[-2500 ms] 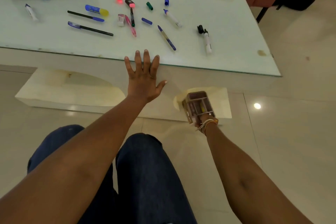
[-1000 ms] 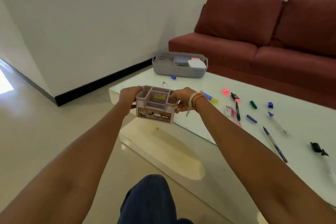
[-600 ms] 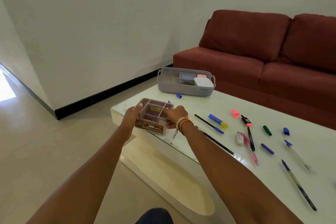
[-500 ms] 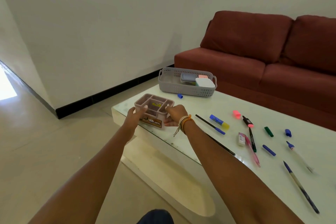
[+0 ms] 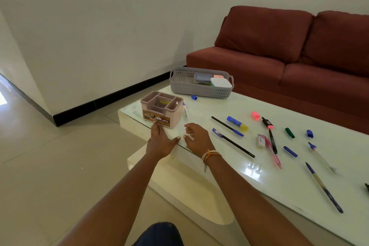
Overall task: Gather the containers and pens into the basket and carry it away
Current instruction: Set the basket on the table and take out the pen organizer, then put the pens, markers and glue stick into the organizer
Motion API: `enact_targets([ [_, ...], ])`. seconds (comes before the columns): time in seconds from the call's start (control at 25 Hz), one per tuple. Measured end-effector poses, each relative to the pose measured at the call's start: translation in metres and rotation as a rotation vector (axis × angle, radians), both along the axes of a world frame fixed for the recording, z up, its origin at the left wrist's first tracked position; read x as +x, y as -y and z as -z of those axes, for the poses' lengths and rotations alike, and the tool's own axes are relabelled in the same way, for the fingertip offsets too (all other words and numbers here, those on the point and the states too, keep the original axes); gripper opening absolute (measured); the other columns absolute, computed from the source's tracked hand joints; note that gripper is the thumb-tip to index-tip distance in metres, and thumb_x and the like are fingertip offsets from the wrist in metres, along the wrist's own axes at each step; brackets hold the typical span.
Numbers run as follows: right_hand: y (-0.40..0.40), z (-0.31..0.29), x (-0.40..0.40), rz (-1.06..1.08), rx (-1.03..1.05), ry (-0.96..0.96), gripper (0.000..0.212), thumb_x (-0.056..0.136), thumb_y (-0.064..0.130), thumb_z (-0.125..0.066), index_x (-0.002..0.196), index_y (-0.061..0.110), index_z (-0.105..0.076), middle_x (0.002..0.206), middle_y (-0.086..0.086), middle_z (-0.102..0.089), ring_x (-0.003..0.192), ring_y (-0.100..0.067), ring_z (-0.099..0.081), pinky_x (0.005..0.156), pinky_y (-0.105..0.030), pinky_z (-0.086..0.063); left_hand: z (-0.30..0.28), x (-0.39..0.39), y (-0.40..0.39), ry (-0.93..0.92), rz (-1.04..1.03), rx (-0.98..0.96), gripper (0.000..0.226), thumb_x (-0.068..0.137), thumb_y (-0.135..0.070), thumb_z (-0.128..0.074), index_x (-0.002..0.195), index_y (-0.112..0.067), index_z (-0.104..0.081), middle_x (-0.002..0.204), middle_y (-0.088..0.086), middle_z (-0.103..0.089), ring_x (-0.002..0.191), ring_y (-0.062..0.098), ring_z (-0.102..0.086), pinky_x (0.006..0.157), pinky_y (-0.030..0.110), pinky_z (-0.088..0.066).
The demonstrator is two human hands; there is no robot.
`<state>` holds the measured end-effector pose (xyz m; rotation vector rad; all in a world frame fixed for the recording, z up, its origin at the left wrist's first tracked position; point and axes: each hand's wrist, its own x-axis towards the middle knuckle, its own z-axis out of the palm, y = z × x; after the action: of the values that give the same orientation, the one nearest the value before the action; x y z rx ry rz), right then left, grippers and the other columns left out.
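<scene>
The pink organizer (image 5: 162,109) stands on the tabletop (image 5: 219,166) near its left corner. Both grips hold nothing: left hand (image 5: 160,141) flat-fingered, right hand (image 5: 197,139) loosely curled.

— Where does the basket sit?

— The grey perforated basket (image 5: 199,90) stands at centre frame on the table's far end, holding a blue-lidded container (image 5: 202,78), a white-lidded container (image 5: 221,82) and a pink one (image 5: 219,76) behind them.

— And the organiser?

— The pink divided organiser (image 5: 161,109) stands upright left of centre, near the table's corner, its label facing the camera.

— The pens?

— Scattered flat right of centre: a black pen (image 5: 232,142), a blue-and-yellow marker (image 5: 237,123), a pink pen (image 5: 273,152), loose caps among them.
</scene>
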<state>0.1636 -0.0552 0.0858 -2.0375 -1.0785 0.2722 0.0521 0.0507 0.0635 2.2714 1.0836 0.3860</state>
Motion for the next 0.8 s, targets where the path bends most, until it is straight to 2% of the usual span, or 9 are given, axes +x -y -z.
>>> enact_targets([
  [0.08, -0.005, 0.003, -0.001, -0.022, -0.046, 0.14, 0.034, 0.089, 0.019, -0.061, 0.123, 0.013, -0.059, 0.121, -0.004, -0.059, 0.108, -0.016, -0.06, 0.097, -0.026, -0.049, 0.009, 0.0, 0.002, -0.088, 0.003, 0.103, 0.096, 0.089, -0.064, -0.037, 0.15, -0.005, 0.007, 0.161, 0.012, 0.008, 0.149, 0.027, 0.006, 0.119, 0.045, -0.014],
  [0.16, -0.007, 0.006, 0.0, -0.011, -0.063, 0.184, 0.03, 0.09, 0.023, -0.06, 0.119, 0.012, -0.062, 0.12, -0.004, -0.059, 0.108, -0.017, -0.059, 0.096, -0.025, -0.048, 0.011, 0.003, 0.005, -0.14, 0.008, 0.184, 0.092, 0.091, -0.066, -0.025, 0.15, -0.004, 0.007, 0.16, 0.015, 0.008, 0.149, 0.029, 0.008, 0.12, 0.043, -0.009],
  [0.32, 0.001, 0.007, 0.001, 0.04, -0.036, 0.164, 0.022, 0.091, 0.022, -0.059, 0.109, 0.011, -0.067, 0.113, -0.004, -0.062, 0.104, -0.015, -0.06, 0.087, -0.014, -0.041, 0.008, 0.002, 0.011, -0.172, -0.008, 0.222, 0.089, 0.092, -0.065, -0.02, 0.151, -0.005, 0.008, 0.16, 0.014, 0.009, 0.149, 0.029, 0.007, 0.12, 0.04, -0.006],
  [0.44, -0.005, 0.007, 0.003, 0.066, -0.034, 0.168, 0.018, 0.091, 0.014, -0.058, 0.105, 0.009, -0.068, 0.11, -0.006, -0.064, 0.1, -0.016, -0.062, 0.088, -0.018, -0.047, 0.01, 0.006, 0.015, -0.169, -0.053, 0.196, 0.085, 0.093, -0.064, -0.019, 0.152, -0.008, 0.004, 0.161, 0.011, 0.005, 0.149, 0.027, 0.005, 0.12, 0.042, -0.007],
  [0.6, -0.018, 0.005, 0.018, 0.121, 0.039, 0.084, 0.016, 0.089, 0.007, -0.057, 0.1, 0.009, -0.069, 0.104, -0.007, -0.067, 0.097, -0.018, -0.064, 0.089, -0.022, -0.052, 0.015, 0.021, 0.026, -0.093, -0.171, 0.171, 0.079, 0.094, -0.06, -0.018, 0.151, -0.01, 0.003, 0.161, 0.009, 0.005, 0.149, 0.025, 0.008, 0.12, 0.047, -0.01],
  [0.8, -0.023, -0.003, 0.032, 0.135, 0.111, -0.07, 0.01, 0.087, 0.01, -0.062, 0.097, 0.009, -0.064, 0.096, -0.008, -0.069, 0.087, -0.017, -0.064, 0.076, -0.019, -0.05, 0.008, 0.019, 0.026, -0.242, -0.156, 0.184, 0.075, 0.096, -0.057, -0.015, 0.152, -0.01, 0.003, 0.161, 0.008, 0.008, 0.149, 0.025, 0.009, 0.12, 0.046, -0.009],
])
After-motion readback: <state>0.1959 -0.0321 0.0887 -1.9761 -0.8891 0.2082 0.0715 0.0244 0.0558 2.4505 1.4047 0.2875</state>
